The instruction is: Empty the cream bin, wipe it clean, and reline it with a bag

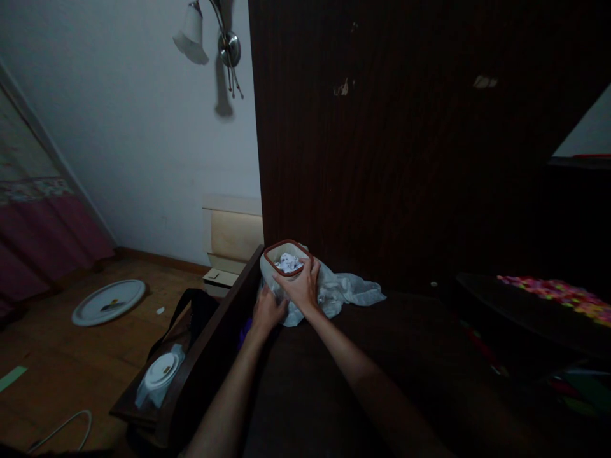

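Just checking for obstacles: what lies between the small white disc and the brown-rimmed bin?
In the head view, the dark wooden rail lies between the small white disc and the brown-rimmed bin.

Bin rim [286, 242] reddish-brown; bag [356, 288] whitish; paper [289, 262] white; curtain [48, 232] pink, floral band [33, 189]; panel [405, 159] dark brown.

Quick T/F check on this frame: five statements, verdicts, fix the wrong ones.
1. The right hand touches the brown-rimmed bin. True.
2. The left hand is on the wall lamp. False: it is low beside the bin, at the translucent plastic bag.
3. Crumpled white paper sits inside the bin. True.
4. The large round white disc hangs on the wall. False: it lies on the wooden floor.
5. The pink curtain is at the picture's left edge. True.
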Action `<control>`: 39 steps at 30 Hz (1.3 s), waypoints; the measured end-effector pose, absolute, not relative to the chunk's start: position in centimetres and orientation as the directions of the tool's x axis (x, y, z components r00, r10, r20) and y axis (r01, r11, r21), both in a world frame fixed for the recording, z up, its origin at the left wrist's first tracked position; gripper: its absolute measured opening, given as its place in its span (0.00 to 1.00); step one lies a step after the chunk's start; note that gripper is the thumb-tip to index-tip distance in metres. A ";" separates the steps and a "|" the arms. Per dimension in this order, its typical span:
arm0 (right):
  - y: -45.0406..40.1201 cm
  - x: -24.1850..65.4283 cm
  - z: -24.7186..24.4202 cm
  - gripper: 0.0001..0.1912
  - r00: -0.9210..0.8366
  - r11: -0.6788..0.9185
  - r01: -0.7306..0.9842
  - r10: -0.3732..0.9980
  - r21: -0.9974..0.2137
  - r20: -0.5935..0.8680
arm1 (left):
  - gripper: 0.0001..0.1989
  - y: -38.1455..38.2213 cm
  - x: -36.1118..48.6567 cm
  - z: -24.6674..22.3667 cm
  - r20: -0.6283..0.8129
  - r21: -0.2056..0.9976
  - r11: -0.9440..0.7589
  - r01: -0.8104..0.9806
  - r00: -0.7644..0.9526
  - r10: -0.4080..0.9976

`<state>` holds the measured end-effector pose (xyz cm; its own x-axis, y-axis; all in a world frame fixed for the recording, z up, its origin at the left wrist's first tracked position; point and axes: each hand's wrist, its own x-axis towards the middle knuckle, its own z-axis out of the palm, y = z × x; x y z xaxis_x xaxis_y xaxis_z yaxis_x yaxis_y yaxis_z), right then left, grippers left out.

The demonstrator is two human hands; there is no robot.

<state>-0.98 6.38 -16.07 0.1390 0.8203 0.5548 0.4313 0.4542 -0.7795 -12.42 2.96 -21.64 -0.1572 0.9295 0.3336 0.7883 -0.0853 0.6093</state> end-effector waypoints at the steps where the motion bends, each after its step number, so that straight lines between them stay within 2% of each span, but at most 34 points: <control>1: 6.4 -1.1 -16.2 0.38 0.103 0.466 0.432 0.825 -0.772 0.555 | 0.25 2.8 -12.4 -21.5 0.323 0.584 -0.052 0.810 -0.173 0.930; 4: 6.2 -0.5 -17.1 0.48 -0.004 0.506 0.441 0.827 -0.742 0.562 | 0.17 2.1 -12.4 -20.9 0.275 0.506 0.066 0.860 -0.234 0.933; 6: 6.0 0.4 -18.2 0.51 -0.082 0.493 0.477 0.849 -0.727 0.522 | 0.16 1.5 -12.4 -20.4 0.251 0.467 0.145 0.872 -0.288 0.924; 8: 5.6 1.3 -19.5 0.49 -0.176 0.463 0.540 0.879 -0.703 0.443 | 0.18 1.0 -12.3 -19.8 0.244 0.434 0.211 0.876 -0.340 0.908; 11: 5.3 1.8 -21.7 0.40 -0.275 0.449 0.596 0.893 -0.665 0.356 | 0.21 0.1 -11.9 -18.8 0.275 0.389 0.262 0.883 -0.383 0.882; 16: 6.0 0.4 -23.7 0.24 -0.276 0.439 0.605 0.898 -0.665 0.342 | 0.17 -1.1 -10.4 -17.7 0.409 0.306 0.186 0.934 -0.305 0.860; 20: 6.4 -0.2 -23.9 0.17 -0.294 0.471 0.586 0.882 -0.660 0.369 | 0.12 -1.3 -9.6 -18.2 0.389 0.246 0.050 0.968 -0.146 0.909; 25: 5.2 3.3 -23.2 0.17 -0.368 0.585 0.538 0.811 -0.608 0.455 | 0.19 -1.0 -9.4 -19.6 0.303 0.201 -0.060 0.978 -0.004 0.953; 28: 4.7 7.3 -22.7 0.17 -0.324 0.599 0.570 0.792 -0.562 0.517 | 0.16 -0.7 -9.5 -20.2 0.280 0.171 -0.061 0.983 0.011 0.960; 31: 4.9 10.9 -23.0 0.26 -0.204 0.531 0.662 0.807 -0.529 0.554 | 0.13 -0.4 -9.5 -20.8 0.285 0.155 -0.017 0.988 -0.029 0.958; 32: 5.2 11.7 -23.4 0.30 -0.155 0.468 0.732 0.823 -0.496 0.547 | 0.12 -0.3 -9.5 -20.9 0.294 0.153 -0.004 0.988 -0.041 0.955; 34: 5.7 12.5 -24.3 0.35 -0.166 0.385 0.819 0.868 -0.424 0.468 | 0.10 -0.1 -9.6 -21.2 0.323 0.149 0.007 0.989 -0.056 0.945; 37: 6.4 12.2 -25.5 0.31 -0.311 0.426 0.833 0.888 -0.354 0.339 | 0.08 0.1 -9.9 -21.4 0.395 0.144 0.000 0.990 -0.057 0.917; 39: 6.9 11.5 -25.7 0.27 -0.382 0.484 0.806 0.865 -0.340 0.325 | 0.08 0.2 -10.2 -21.4 0.451 0.145 -0.016 0.989 -0.052 0.891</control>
<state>11.51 6.85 -25.75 -0.3825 0.8649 0.3249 0.8063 0.4842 -0.3399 -10.15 0.23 -21.42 -0.0520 0.8908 0.4514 0.9893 -0.0157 0.1449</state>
